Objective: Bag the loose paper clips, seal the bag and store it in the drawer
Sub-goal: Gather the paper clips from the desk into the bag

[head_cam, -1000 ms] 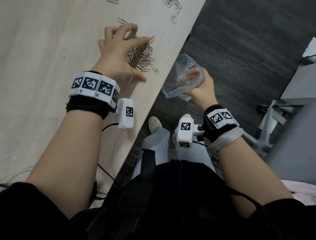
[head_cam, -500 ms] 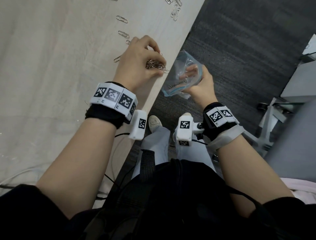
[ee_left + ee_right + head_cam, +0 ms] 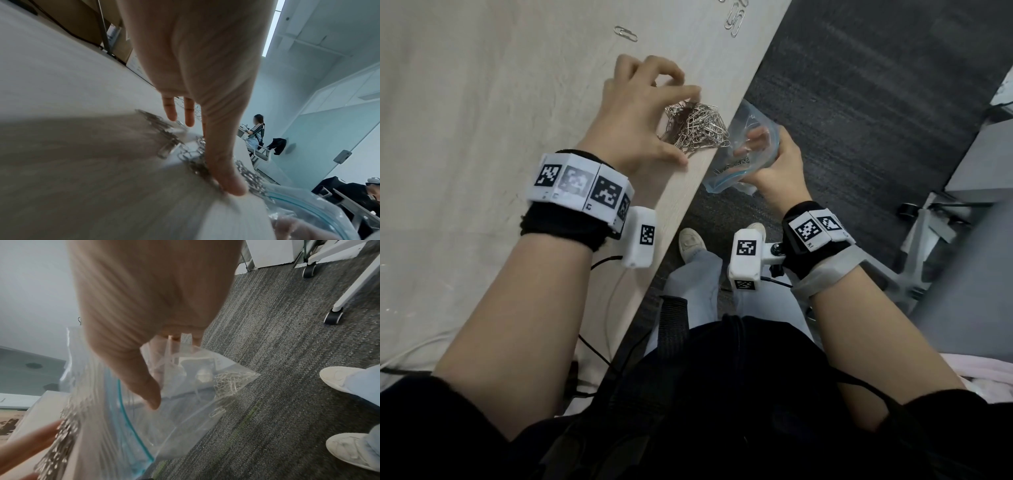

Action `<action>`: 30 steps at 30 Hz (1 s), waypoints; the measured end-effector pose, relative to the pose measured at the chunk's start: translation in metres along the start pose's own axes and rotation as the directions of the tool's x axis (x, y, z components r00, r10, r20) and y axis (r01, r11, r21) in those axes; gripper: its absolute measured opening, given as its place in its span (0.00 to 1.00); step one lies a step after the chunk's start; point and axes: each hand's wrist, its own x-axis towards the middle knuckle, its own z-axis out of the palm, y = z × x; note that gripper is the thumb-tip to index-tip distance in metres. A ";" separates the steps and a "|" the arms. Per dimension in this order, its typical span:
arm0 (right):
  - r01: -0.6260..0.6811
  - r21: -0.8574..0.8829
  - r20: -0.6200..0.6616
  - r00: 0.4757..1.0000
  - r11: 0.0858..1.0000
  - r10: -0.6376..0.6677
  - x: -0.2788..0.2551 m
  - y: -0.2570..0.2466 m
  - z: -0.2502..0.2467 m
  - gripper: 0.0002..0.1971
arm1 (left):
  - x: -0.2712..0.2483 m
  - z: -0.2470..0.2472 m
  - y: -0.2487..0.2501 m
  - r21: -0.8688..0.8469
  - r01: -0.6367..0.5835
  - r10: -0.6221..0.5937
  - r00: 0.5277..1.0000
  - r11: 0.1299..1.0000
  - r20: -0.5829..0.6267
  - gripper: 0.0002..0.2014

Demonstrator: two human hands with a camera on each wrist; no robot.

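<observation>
Paper clips [image 3: 697, 125] now sit heaped at the tabletop [image 3: 482, 102] edge, released from the left hand [image 3: 640, 116], whose fingers have spread wide. The right hand [image 3: 774, 161] still grips the bag [image 3: 743, 161] open just below, ready for the sweep.

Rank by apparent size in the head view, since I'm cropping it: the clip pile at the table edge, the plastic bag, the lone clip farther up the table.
1. plastic bag and clip pile: look alike, unranked.
2. lone clip: smallest.

Black sleeves [image 3: 421, 421], black wristbands [image 3: 561, 228] with white coded marker blocks [image 3: 578, 183], pale trousers [image 3: 695, 277], white shoes [image 3: 691, 240].
</observation>
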 end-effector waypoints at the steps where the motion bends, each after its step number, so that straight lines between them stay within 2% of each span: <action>1: -0.002 -0.006 -0.006 1.000 1.000 0.002 0.000 0.000 0.000 0.31 | 0.002 0.002 0.001 -0.021 -0.001 0.001 1.000 1.000 0.006 0.39; 7: -0.004 -0.023 -0.021 1.000 1.000 0.004 0.002 0.003 0.000 0.28 | 0.007 0.020 0.009 -0.109 -0.033 0.027 0.998 0.993 -0.057 0.26; 16: -0.006 -0.034 -0.019 1.000 0.999 0.005 0.003 0.004 0.001 0.31 | 0.010 0.033 0.021 -0.083 -0.103 0.098 0.993 0.991 -0.069 0.18; 23: -0.004 -0.045 -0.021 1.000 0.999 0.003 0.004 0.004 0.002 0.30 | 0.008 0.041 0.028 -0.077 -0.137 0.132 0.989 0.988 -0.066 0.17; 26: -0.008 -0.037 -0.020 1.000 0.999 0.007 0.005 0.004 0.003 0.30 | 0.007 0.039 0.029 -0.117 -0.141 0.132 0.988 0.983 -0.085 0.20; 30: -0.002 -0.021 -0.009 1.000 1.000 0.002 0.005 0.003 0.004 0.30 | 0.002 0.023 0.014 -0.164 -0.093 0.069 0.987 0.982 -0.145 0.25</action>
